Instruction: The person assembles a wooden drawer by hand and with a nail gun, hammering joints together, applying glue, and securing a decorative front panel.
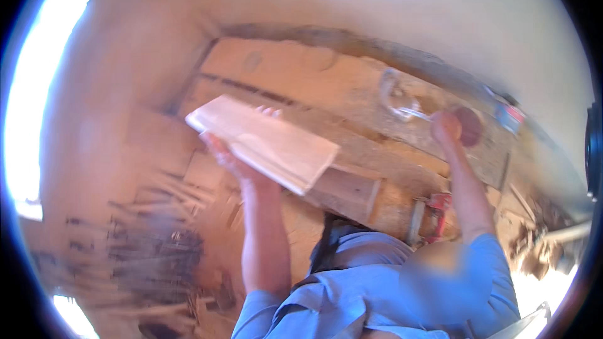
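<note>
A pale wooden board (pixel 267 144) lies tilted across my left hand (pixel 229 157), raised above the near side of the workbench. The left palm is under its near edge, and fingertips show over the far edge. Out to the right, my right hand (pixel 445 127) is closed over the bench top. A thin, pale stick-like tool (pixel 414 113) juts leftward from it, too blurred to name exactly. Just beyond that hand sits a round reddish-brown disc-shaped thing (pixel 470 127). Left of the hand is a crumpled whitish, clear-looking thing (pixel 391 91).
The worn wooden workbench (pixel 282 59) runs along the wall. A red metal clamp or vise (pixel 438 213) is at its near edge. At the far right stands a blue-and-red container (pixel 510 118). Scrap wood pieces (pixel 157 245) litter the floor at the left.
</note>
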{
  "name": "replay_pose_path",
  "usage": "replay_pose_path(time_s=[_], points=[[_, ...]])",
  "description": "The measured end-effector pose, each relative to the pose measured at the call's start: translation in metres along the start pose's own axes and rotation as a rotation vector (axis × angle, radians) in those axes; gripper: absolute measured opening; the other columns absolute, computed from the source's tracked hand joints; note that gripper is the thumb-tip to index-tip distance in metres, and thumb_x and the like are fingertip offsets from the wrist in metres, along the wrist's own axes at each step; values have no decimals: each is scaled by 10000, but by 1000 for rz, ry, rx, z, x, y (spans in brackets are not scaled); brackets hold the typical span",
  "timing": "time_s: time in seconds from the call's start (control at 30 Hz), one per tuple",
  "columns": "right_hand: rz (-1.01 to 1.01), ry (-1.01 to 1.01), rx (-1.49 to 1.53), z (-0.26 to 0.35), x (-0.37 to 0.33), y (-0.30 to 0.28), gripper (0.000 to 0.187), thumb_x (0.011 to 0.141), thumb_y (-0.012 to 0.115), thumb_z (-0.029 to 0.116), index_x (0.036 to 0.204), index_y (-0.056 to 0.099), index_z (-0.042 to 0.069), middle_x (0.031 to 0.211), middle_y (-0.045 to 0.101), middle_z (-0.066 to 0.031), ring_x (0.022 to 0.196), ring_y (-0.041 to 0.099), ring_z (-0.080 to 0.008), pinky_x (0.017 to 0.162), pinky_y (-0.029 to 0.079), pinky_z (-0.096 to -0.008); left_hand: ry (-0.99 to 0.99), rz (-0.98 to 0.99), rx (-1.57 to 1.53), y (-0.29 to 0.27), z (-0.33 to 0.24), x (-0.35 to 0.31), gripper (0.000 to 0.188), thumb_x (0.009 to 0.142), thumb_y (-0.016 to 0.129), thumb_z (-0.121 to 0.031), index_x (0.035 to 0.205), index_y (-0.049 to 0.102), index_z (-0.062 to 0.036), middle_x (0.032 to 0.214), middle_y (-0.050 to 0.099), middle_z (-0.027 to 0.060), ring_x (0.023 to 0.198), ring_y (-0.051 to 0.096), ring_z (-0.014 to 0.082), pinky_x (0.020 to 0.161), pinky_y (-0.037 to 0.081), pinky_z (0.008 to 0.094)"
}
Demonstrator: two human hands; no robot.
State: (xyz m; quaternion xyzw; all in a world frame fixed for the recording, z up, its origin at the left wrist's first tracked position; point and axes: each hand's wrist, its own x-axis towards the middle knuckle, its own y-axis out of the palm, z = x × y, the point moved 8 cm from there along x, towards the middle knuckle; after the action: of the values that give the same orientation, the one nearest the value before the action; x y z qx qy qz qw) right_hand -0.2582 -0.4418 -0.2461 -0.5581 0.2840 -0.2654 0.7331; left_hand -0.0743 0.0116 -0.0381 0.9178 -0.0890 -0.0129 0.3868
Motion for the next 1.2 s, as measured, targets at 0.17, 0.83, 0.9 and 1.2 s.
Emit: replay_pose_path(time_s=[0.17, 0.83, 0.9, 1.2], points=[[45, -188, -91, 35, 60, 58, 196, 872, 604, 92, 995, 744, 31, 1028, 726, -236, 1007, 702, -418, 866, 544, -536, 4, 154, -21, 12, -21, 6, 937, 888, 423, -844, 1483, 382, -122, 1185, 576, 259, 1012, 622, 408, 886, 544, 573], [269, -255, 1986, 233, -317, -54, 638, 968, 706, 150, 1537, 434, 54, 1350, 614, -116, 1116, 646, -193, 880, 533, -315, -339, -27, 209, 54, -6, -30, 791, 929, 596, -648, 1525, 326, -204, 1432, 426, 178, 1110, 589, 413, 932, 532, 607], [247, -218, 2107, 252, -312, -22, 689, 957, 726, 191, 1542, 403, 24, 1436, 549, -112, 1166, 620, -170, 865, 540, -301, -396, 55, 200, 47, -7, -41, 869, 893, 694, -612, 1559, 280, -237, 1541, 308, 141, 1213, 535, 402, 972, 512, 627], [-96, -145, 2075, 311, -320, 16, 508, 927, 777, 193, 1363, 580, 23, 1236, 667, -116, 1133, 647, -203, 945, 560, -357, -632, 190, 277, -45, -23, -59, 904, 916, 697, -589, 1560, 304, -90, 1269, 526, 127, 1055, 589, 306, 880, 522, 448]])
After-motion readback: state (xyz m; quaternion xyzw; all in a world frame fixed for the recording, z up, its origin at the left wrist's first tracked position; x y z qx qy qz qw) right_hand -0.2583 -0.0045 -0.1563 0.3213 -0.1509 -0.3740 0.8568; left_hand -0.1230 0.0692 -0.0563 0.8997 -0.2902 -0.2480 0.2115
